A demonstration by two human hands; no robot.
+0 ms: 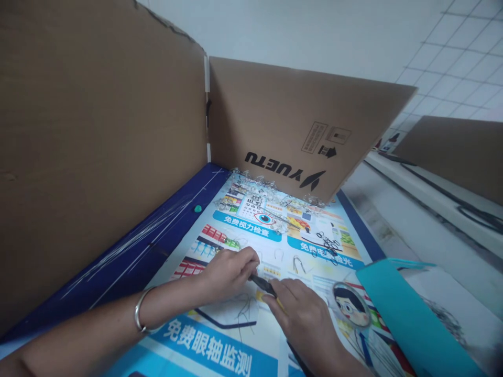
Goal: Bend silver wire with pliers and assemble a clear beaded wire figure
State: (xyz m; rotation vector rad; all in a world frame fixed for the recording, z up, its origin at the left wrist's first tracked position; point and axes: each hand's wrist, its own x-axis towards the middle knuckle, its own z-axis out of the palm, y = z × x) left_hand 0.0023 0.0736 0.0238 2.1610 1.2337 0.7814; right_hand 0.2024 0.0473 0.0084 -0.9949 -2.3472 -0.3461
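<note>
My left hand [228,272], with a silver bangle on its wrist, lies on a printed poster [220,345], its fingers pinched at the tip of a dark slim tool [262,285]. What the fingers pinch is too small to tell. My right hand [302,314] grips that tool by its yellow-and-black handle, just right of the left hand. Thin bent wires [244,309] lie on the poster under both hands. Two small U-shaped wire pieces [298,263] rest just beyond the hands.
Cardboard walls [298,120] stand at the left and back. A heap of clear small parts [255,191] and black rings [328,243] lie on the far poster. Long straight wires [137,235] rest on the blue surface at left. A teal folder [408,314] lies at right.
</note>
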